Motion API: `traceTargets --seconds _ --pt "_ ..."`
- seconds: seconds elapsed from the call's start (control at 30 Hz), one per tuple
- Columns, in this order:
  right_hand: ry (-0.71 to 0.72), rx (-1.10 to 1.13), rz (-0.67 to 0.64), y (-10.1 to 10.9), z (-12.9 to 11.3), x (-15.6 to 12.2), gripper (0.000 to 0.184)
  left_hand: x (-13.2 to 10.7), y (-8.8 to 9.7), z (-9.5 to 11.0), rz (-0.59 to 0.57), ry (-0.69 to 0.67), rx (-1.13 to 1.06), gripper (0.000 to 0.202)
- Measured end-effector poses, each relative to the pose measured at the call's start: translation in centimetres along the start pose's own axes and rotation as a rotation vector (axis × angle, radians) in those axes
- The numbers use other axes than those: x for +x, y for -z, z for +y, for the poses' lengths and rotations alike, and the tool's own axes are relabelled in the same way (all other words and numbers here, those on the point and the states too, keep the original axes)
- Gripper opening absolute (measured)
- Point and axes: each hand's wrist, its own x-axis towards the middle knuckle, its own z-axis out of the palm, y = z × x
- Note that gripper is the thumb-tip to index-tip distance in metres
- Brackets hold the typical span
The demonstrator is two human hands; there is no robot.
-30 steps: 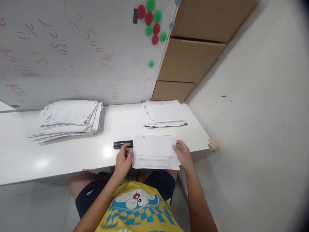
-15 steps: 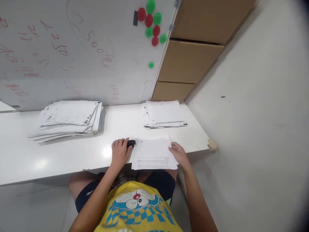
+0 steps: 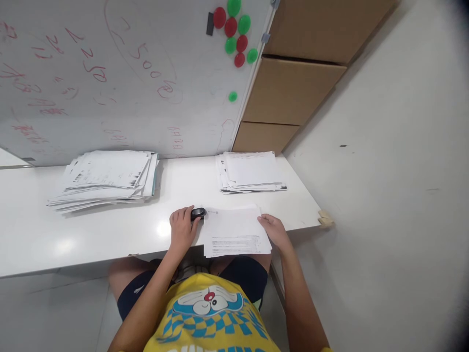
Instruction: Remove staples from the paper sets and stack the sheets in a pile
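Observation:
My left hand [image 3: 183, 226] is closed around a small black stapler [image 3: 198, 213] resting on the white table. The stapler's front end lies at the upper left corner of a few printed sheets [image 3: 234, 225]; whether the corner is inside its jaws I cannot tell. My right hand [image 3: 273, 230] pinches the right edge of these sheets, thumb on top. The sheets overhang the table's near edge, above my lap.
A tall, uneven paper stack [image 3: 106, 171] stands on the table [image 3: 183, 181] at left, a lower paper stack [image 3: 251, 168] at back right. Behind are a whiteboard [image 3: 146, 112] with round magnets and cardboard boxes [image 3: 293, 90]. A wall [image 3: 395, 195] rises at right.
The view has shifted slightly. The stapler's top now shows more, and it sits a little left relative to the sheets' corner. Both hands keep their hold.

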Motion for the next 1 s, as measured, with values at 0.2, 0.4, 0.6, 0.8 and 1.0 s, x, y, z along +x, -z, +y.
traceTargets --seconds 0.2,0.4,0.6,0.8,1.0 --pt "0.017 0.071 -0.050 0.2 -0.5 0.0 0.037 -0.3 0.2 0.2 -0.018 0.027 -0.014 0.036" --pt "-0.045 0.261 -0.189 0.1 -0.9 -0.2 0.040 -0.5 0.1 -0.1 0.016 0.036 -0.033 0.034" --pt "-0.042 0.301 -0.160 -0.6 -0.9 -0.3 0.040 -0.6 0.5 -0.1 -0.009 0.001 -0.027 0.036" --pt "-0.033 0.282 -0.158 -1.2 -0.6 -0.5 0.040 -0.3 1.0 -0.1 -0.030 -0.060 -0.014 0.035" --pt "-0.001 0.233 -0.120 -1.6 -0.9 0.3 0.036 0.2 1.2 0.0 -0.087 -0.184 0.058 0.032"
